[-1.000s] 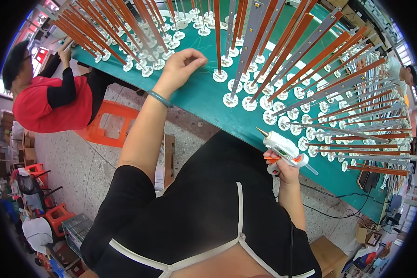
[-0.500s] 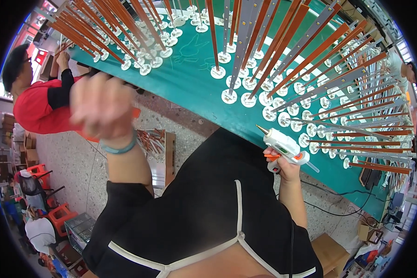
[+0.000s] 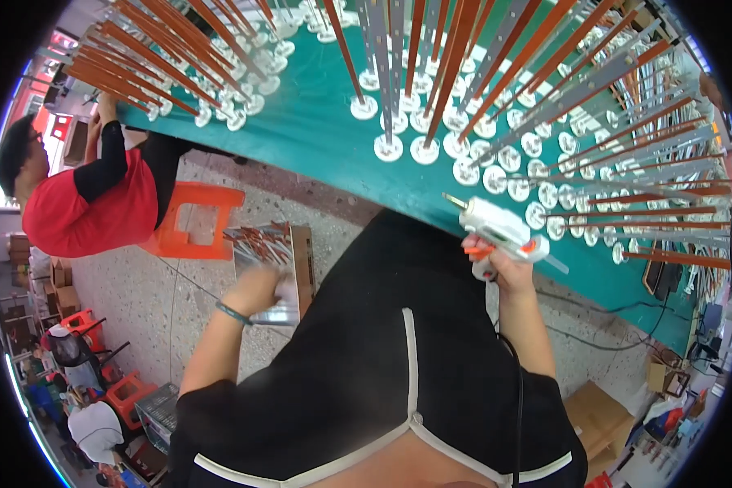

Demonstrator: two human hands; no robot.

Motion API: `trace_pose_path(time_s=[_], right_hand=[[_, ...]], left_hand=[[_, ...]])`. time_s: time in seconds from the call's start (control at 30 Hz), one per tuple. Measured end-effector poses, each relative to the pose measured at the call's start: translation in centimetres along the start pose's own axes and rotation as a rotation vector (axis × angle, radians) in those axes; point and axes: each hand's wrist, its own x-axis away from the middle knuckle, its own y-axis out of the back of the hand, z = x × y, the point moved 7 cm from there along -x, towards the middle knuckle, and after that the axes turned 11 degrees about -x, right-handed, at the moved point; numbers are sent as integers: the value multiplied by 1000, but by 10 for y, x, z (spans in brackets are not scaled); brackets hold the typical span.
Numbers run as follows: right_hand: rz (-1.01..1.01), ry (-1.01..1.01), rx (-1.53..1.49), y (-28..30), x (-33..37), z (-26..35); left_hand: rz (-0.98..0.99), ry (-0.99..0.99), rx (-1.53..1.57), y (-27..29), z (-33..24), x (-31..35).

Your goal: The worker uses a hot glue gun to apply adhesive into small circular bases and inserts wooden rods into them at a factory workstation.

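My right hand [image 3: 507, 270] is wrapped round the grip of a white hot glue gun [image 3: 498, 223] with an orange trigger. Its brass nozzle points up and left beside the table edge, and a clear glue stick juts from the back. Low on the left, my left hand [image 3: 262, 289] is over a box [image 3: 302, 262] of brown and silver strips; motion smears its fingers. On the table stand many brown and grey strips [image 3: 389, 73], each upright on a round white base [image 3: 388, 147].
A green table [image 3: 317, 159] spans the top, with another cluster of strips [image 3: 150, 53] at its left. A person in red [image 3: 98, 195] sits by an orange stool [image 3: 195, 228]. Cables [image 3: 602, 305] trail at the right, above a cardboard box [image 3: 600, 415].
My left hand has come down from near the table's left side to the box of strips. The glue gun stays in my right hand, nearly in place. The view has shifted slightly.
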Motion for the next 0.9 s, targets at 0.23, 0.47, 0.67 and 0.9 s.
trace_pose_path(time_s=[0.23, 0.47, 0.67, 0.9], right_hand=[[-4, 57, -21, 2, -4, -1], [35, 66, -74, -6, -1, 0], [34, 13, -23, -5, 2, -2], [29, 17, -6, -2, -1, 1]], left_hand=[[-1047, -154, 317, 220, -122, -52], [-929, -57, 57, 219, -144, -105], [-1035, -231, 124, 201, -137, -99], [-695, -56, 473, 201, -66, -70]])
